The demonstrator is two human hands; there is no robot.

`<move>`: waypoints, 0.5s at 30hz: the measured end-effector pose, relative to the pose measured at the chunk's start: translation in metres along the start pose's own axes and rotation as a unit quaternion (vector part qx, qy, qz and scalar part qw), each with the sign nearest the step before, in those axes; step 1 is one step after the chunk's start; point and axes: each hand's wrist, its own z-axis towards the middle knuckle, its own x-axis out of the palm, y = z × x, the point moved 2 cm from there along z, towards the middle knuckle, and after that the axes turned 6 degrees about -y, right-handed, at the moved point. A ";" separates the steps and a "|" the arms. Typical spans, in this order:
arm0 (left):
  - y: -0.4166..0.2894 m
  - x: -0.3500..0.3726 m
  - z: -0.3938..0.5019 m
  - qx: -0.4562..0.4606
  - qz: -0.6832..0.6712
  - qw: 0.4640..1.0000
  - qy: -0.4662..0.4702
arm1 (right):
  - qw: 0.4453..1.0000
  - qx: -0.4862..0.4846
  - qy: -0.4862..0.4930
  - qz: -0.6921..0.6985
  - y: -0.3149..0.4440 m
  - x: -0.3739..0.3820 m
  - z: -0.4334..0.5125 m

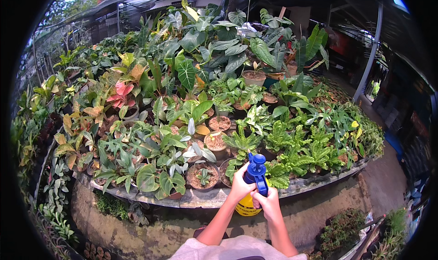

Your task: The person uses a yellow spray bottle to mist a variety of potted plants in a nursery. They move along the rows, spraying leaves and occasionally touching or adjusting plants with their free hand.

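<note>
A pump pressure sprayer [249,208] with a yellow bottle and a blue top is held upright in front of me, near the front edge of the plant bench. My left hand [242,184] grips the blue neck and head from the left side. On the right, my right hand [265,200] is closed around the lower part of the blue handle. Just beyond the sprayer are potted ferns [243,140] with ruffled green leaves. A small rosette plant in a round pot [203,176] stands to the left of my hands.
Crowded potted plants cover the bench, whose pale front edge [198,200] curves before me. A pink-leaved plant [121,95] stands at left. A metal post [371,54] rises at right. More plants [342,229] grow low at the right, beside the concrete path [379,177].
</note>
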 end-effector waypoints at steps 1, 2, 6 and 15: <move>0.003 -0.002 0.004 -0.009 -0.005 1.000 0.005 | 1.000 0.003 -0.010 0.004 0.000 0.002 0.004; 0.004 -0.004 0.008 -0.017 -0.009 1.000 0.011 | 1.000 0.006 -0.020 0.008 -0.001 0.004 0.008; 0.016 -0.019 0.024 -0.054 -0.024 0.998 0.030 | 0.999 0.020 -0.049 -0.005 -0.008 0.018 0.025; -0.009 -0.053 0.078 -0.039 -0.013 0.997 0.063 | 0.994 0.005 -0.110 0.020 -0.001 0.069 0.063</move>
